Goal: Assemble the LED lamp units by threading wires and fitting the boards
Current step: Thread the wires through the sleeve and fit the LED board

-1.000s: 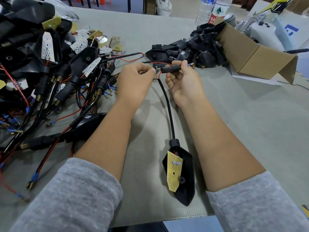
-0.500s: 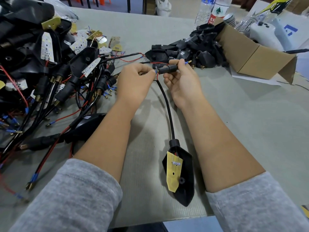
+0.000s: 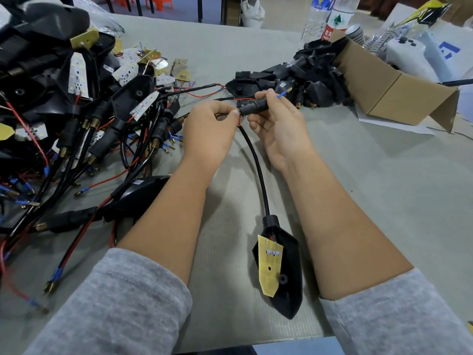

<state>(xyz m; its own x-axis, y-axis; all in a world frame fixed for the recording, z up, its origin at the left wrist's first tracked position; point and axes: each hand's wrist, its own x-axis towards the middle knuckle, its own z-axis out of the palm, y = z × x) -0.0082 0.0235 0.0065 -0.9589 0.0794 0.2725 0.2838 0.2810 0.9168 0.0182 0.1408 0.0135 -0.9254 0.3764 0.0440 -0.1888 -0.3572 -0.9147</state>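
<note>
While both hands work at frame centre, the right hand [image 3: 279, 124] grips a short black sleeve [image 3: 253, 105] with fingers curled round it, and the left hand [image 3: 212, 129] pinches the thin wires at the sleeve's near mouth.

Change since a second ago: a blue-tipped wire end [image 3: 282, 93] now pokes clear of the sleeve's far end, beyond the right fingers; earlier it sat closer in. The sleeve has also tilted a little. Judgement: the threading of this unit is nearly through, and the wires likely need drawing out the far side next.

Task's thing: one black cable [image 3: 256, 165] runs from the hands down to one black lamp shell [image 3: 284, 272] at lower centre, lying on the table [image 3: 384, 201]. One yellow board [image 3: 268, 270] rests loose and slanted in that shell, not seated.

Counts:
- hands: two, both busy
- unit in work: one shell, one board, one cable, one sleeve
- cardboard box [image 3: 399, 93]: one, upper right, black shells [image 3: 294, 80] spilling from it, too tangled to count
- bottles [image 3: 330, 19]: two, top edge
- heap of wired units [image 3: 64, 111], upper left: many, uncountable
</note>
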